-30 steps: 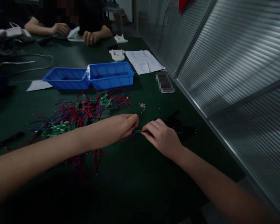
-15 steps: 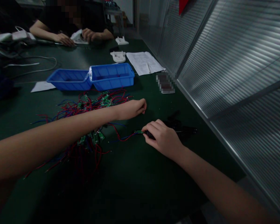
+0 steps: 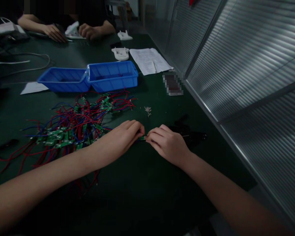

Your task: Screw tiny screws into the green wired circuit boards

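A small green circuit board (image 3: 142,138) lies low over the dark green table between my hands, partly hidden by fingers. My right hand (image 3: 168,143) is closed at the board's right end, fingertips pressed together there. My left hand (image 3: 125,137) is pinched just above the board's left end. Anything tiny between its fingertips is hidden. Beyond the hands sits a small pile of tiny metal pieces (image 3: 147,110). To the left spreads a heap of green circuit boards (image 3: 60,136) with red and blue wires, partly behind my left arm.
Black tools (image 3: 195,136) lie right of my right hand. Two blue bins (image 3: 113,86) stand behind the heap. Papers (image 3: 147,60), a pixelated flat object (image 3: 172,84) and white plastic parts (image 3: 121,54) lie further back. A glass partition borders the right side. Another person's hands (image 3: 55,32) work across the table.
My left hand has come back from over the tiny metal pieces to the board, uncovering the pile. My right hand stays nearly in place. The view has shifted slightly.
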Available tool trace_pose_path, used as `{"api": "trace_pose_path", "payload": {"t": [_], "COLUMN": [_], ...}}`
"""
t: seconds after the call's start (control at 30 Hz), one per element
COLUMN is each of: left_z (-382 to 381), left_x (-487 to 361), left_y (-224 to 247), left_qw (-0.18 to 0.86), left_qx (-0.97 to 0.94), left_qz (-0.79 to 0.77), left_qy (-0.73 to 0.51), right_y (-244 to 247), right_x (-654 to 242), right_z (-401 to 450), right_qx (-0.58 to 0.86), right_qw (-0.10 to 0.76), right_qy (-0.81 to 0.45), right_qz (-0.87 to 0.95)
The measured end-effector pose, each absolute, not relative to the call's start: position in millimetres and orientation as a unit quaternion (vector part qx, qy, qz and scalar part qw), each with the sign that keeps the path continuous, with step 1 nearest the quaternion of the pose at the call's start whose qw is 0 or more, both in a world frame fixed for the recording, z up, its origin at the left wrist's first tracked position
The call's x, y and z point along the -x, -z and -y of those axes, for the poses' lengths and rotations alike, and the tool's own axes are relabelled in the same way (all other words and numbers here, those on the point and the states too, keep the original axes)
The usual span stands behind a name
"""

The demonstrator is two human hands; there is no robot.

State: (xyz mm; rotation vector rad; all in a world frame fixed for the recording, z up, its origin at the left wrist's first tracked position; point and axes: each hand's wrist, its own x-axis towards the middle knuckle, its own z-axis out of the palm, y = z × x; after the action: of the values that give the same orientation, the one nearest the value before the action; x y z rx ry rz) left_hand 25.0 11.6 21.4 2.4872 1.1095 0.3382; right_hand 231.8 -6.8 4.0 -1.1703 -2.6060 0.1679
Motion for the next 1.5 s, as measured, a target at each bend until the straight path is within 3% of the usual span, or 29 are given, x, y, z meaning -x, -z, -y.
{"api": "trace_pose_path", "payload": {"t": [0.73, 1.5], "left_z": [-18, -5], "left_x": [-12, -24], "left_y": [-21, -12], "left_qw": [0.089, 0.104], "left_qx": [-0.914, -0.925], "left_qz": [-0.389, -0.364], "left_qy": [-0.078, -0.045], "right_y": [-3, -8], "right_x": [-228, -235], "right_z": [7, 4], "right_qx": [0.441, 0.308], "right_qw": [0.165, 0.086], "right_qy": [-0.077, 0.083], "right_qz": [0.879, 0.944]}}
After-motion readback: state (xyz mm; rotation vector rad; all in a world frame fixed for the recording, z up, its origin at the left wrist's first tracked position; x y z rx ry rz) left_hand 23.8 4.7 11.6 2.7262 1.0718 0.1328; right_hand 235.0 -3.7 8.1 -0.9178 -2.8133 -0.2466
